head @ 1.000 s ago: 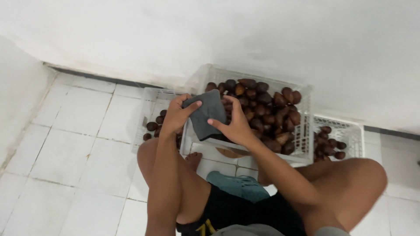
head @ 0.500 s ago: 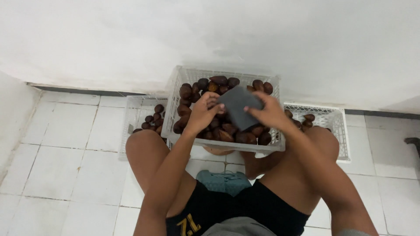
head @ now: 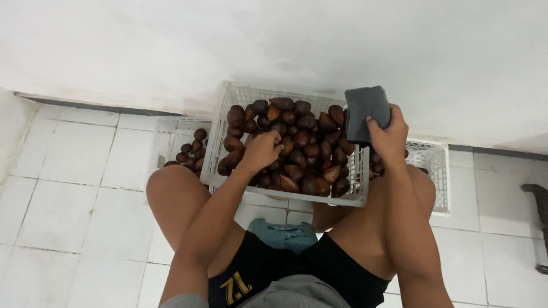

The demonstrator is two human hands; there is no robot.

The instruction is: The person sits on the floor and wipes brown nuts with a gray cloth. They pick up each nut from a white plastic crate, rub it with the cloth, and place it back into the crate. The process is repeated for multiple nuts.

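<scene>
The right hand (head: 390, 137) has its grip closed on a dark grey cloth (head: 365, 111), held up on end over the right edge of the white crate (head: 228, 142). The left hand (head: 261, 149) (fingers curled) rests on the brown fruits (head: 302, 154); whether it holds one, nobody can tell.

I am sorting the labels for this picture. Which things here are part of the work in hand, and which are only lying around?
In use:
- left hand, reaching into the brown fruits
- middle white crate holding them
- right hand, gripping a dark grey cloth

Lying about:
- left side crate with a few fruits
- right side crate
- blue stool
- dark object at the right edge
</scene>
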